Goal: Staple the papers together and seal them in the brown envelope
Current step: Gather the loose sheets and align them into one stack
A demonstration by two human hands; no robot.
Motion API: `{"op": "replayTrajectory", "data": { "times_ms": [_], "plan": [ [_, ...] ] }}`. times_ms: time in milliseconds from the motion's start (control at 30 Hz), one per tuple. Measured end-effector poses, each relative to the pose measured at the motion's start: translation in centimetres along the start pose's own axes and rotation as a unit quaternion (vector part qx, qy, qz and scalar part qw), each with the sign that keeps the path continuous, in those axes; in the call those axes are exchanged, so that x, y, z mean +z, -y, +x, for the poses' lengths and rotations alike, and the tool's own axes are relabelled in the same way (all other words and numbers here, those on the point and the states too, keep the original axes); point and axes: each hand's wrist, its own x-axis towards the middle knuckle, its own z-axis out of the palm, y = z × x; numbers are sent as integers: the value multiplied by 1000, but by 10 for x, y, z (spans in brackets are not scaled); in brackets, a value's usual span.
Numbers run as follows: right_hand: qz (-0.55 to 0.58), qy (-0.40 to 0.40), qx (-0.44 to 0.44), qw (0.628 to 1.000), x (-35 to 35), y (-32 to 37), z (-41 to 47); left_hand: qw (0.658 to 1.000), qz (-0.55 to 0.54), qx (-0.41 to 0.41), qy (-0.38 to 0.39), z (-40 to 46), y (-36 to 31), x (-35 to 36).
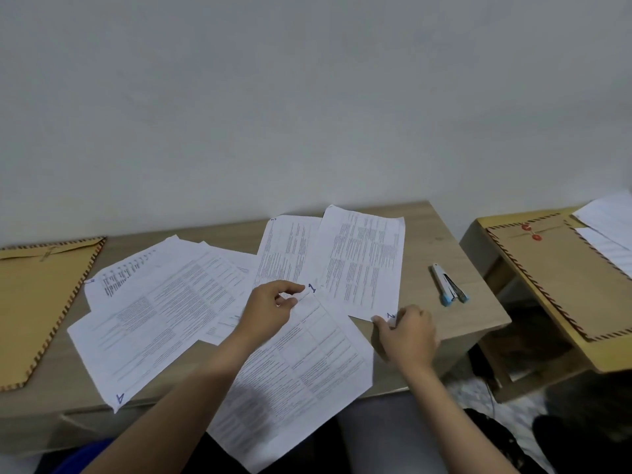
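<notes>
Several printed white sheets lie spread over a light wooden desk (444,241). My left hand (270,309) pinches the top corner of the sheet marked "1" (301,367), which overhangs the desk's front edge. My right hand (408,333) pinches the near corner of the sheet marked "2" (364,265). A sheet marked "A" (147,323) lies to the left, on top of others. A white and blue stapler (448,283) lies on the desk to the right of the papers. A brown envelope (37,302) lies flat at the far left.
A second brown envelope with red string buttons (561,271) lies on a lower side table (608,357) at the right, with more white sheets (612,217) behind it. A gap separates the two tables. A pale wall stands behind the desk.
</notes>
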Motion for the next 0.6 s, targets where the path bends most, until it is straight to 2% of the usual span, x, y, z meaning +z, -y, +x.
{"op": "replayTrajectory", "data": {
  "times_ms": [67,233,433,600],
  "plan": [
    [19,-34,32,999,7,4,-7,1000,0,1,4,-2,0,1],
    [106,-53,109,987,12,13,-13,1000,-3,0,8,-6,0,-1],
    [264,-116,100,952,9,14,-19,1000,-12,9,6,-9,-3,-3],
    [401,-119,36,908,-13,13,-15,999,-18,27,3,-7,-9,-1]
  ]
}}
